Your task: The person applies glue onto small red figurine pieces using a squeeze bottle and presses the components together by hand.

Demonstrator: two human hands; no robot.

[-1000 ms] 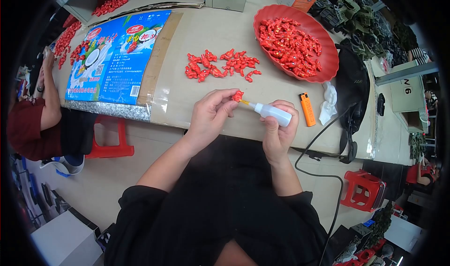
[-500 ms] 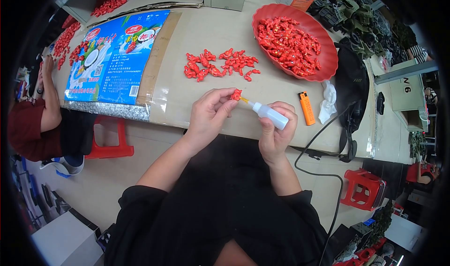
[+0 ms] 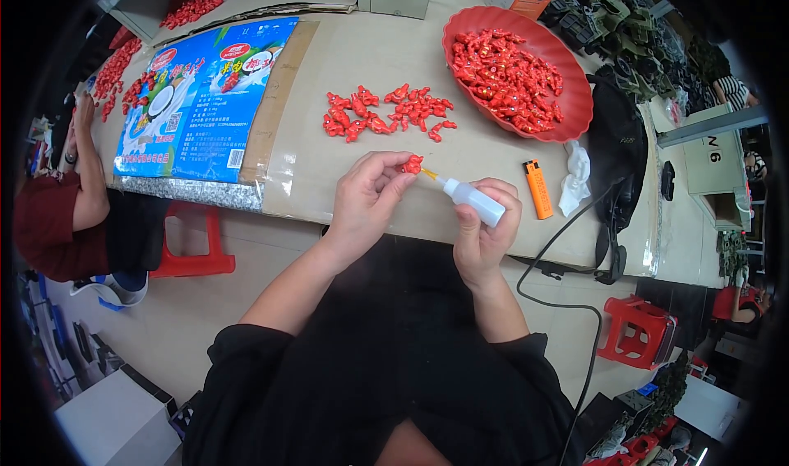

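Between thumb and fingers, my left hand point(image 3: 367, 193) pinches a small red figurine point(image 3: 412, 164) over the table's near edge. My right hand point(image 3: 490, 229) is closed round a squeeze bottle point(image 3: 477, 202), white and translucent, with a thin yellowish tip. That tip points left and reaches the figurine's right side; whether it touches is too small to tell. Just beyond my hands lie two loose clusters of similar red pieces, a left cluster point(image 3: 355, 115) and a right cluster point(image 3: 419, 108).
A red scalloped bowl point(image 3: 573, 121) full of red pieces stands at the far right. Near it lie an orange lighter point(image 3: 538, 190), a crumpled white tissue point(image 3: 575, 180) and a black bag point(image 3: 616, 162) with a cable. Left is a blue printed carton sheet point(image 3: 197, 104); beyond it, a co-worker's arm point(image 3: 89, 170).
The figurine has turned slightly in my left fingers. My right hand and the bottle stay almost where they were.
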